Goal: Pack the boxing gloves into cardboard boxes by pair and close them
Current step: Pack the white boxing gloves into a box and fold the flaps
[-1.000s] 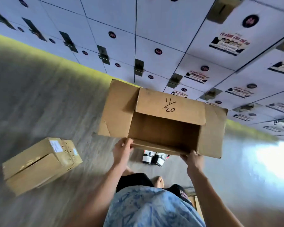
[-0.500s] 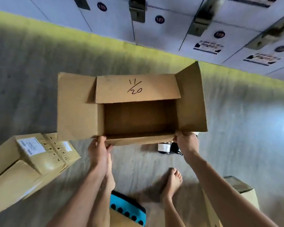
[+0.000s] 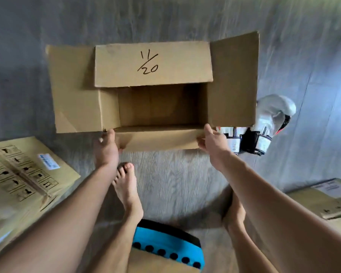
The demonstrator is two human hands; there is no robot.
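Left hand (image 3: 106,148) and right hand (image 3: 212,142) each grip the near flap of an open cardboard box (image 3: 77,89); white boxing gloves (image 3: 272,119) lie just beside it.

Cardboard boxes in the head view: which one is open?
The box marked 11/20, gripped by the left hand and right hand, stands open and empty. The left box and right box are closed.

Both arms reach forward, left hand (image 3: 106,147) and right hand (image 3: 212,141) gripping with curled fingers (image 3: 200,139)
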